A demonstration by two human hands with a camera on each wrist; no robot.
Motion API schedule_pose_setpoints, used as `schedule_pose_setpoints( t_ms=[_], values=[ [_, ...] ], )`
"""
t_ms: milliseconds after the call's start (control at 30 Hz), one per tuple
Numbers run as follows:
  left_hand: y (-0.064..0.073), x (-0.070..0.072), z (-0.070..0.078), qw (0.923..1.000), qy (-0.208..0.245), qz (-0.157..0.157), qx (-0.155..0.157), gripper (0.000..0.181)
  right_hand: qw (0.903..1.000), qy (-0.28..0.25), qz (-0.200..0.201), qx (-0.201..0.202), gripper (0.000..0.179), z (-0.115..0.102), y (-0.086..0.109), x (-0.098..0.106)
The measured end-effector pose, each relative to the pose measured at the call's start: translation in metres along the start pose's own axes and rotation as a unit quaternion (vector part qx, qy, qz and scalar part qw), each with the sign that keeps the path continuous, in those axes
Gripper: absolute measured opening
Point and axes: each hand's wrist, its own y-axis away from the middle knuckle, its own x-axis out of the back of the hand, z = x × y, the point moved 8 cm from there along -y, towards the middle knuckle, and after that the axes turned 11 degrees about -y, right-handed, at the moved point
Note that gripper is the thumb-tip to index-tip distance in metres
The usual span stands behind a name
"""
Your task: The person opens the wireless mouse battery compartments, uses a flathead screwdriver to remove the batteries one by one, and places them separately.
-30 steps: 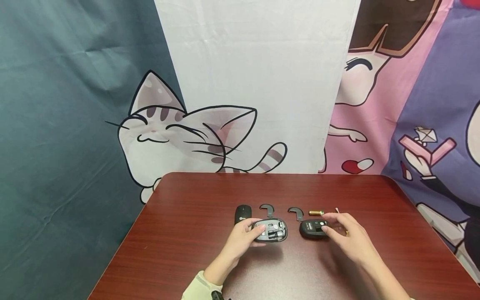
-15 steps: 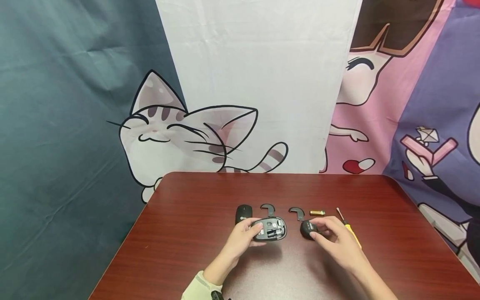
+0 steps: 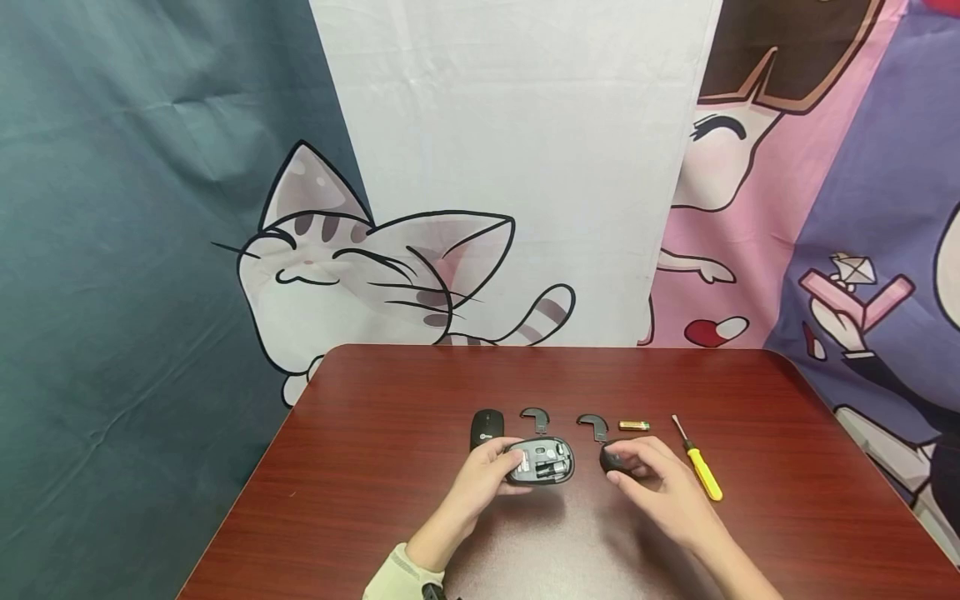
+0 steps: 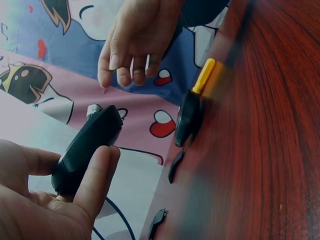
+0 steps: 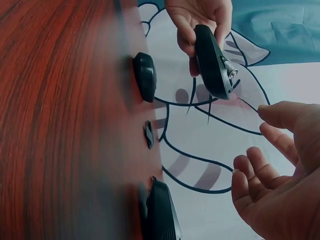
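Note:
My left hand (image 3: 478, 477) grips a computer mouse (image 3: 542, 461), its underside turned up and the battery bay uncovered. Both wrist views show a battery (image 5: 231, 71) tilted up, partly out of that bay. My right hand (image 3: 663, 492) hovers to the right, fingers loosely bent with nothing between them. Below it, a second black mouse (image 3: 610, 457) lies on the table, partly hidden by the fingers in the head view; the right wrist view shows hand and mouse (image 5: 161, 215) apart.
Behind the hands lie a third black mouse (image 3: 487, 426), two curved battery covers (image 3: 536, 417) and a loose battery (image 3: 633, 426). A yellow-handled screwdriver (image 3: 703, 473) lies at the right on the brown table (image 3: 360, 500). A printed cloth hangs behind.
My right hand has moved left over the second mouse, closer to the held one, uncovering the screwdriver. The left hand and its mouse stay almost still.

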Motion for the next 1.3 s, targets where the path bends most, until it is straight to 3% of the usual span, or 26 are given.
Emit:
schedule_pose_setpoints(
  t_ms=[700, 1300],
  values=[
    [-0.002, -0.003, -0.001, 1.0000, -0.003, -0.004, -0.001, 0.038, 0.9998, 0.009, -0.015, 0.013, 0.036, -0.007, -0.003, -0.019],
    [-0.003, -0.007, -0.001, 0.9999, -0.008, -0.011, -0.005, 0.038, 0.9988, 0.033, -0.036, -0.012, 0.031, -0.002, -0.005, -0.033]
  ],
)
